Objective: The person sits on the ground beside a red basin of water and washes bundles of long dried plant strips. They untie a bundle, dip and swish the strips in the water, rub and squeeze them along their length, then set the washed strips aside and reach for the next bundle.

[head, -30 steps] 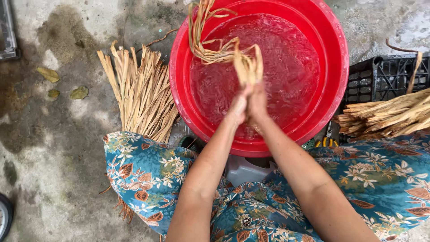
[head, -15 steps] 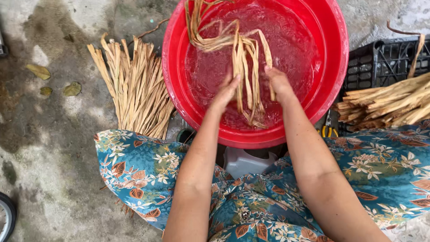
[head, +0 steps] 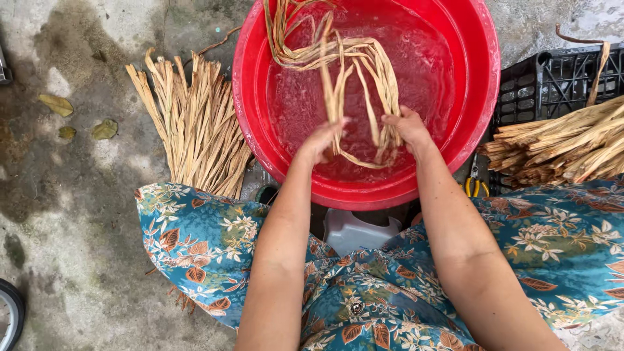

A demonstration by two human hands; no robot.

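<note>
The wet fibre strips [head: 354,84] hang in a loose bunch over the water in the red basin [head: 253,130], with the tail ends trailing off toward 12 o'clock. The left hand [head: 322,140] pinches a couple of strands, and the right hand [head: 406,127] is closed around the looped ends at about 3 o'clock of it. Probably best to keep the strips spread and dunked evenly so they don't tangle. Dry reed bundles [head: 195,123] sit at 9 o'clock of the basin, with more [head: 565,143] on a black crate [head: 539,84] at 3 o'clock.
</note>
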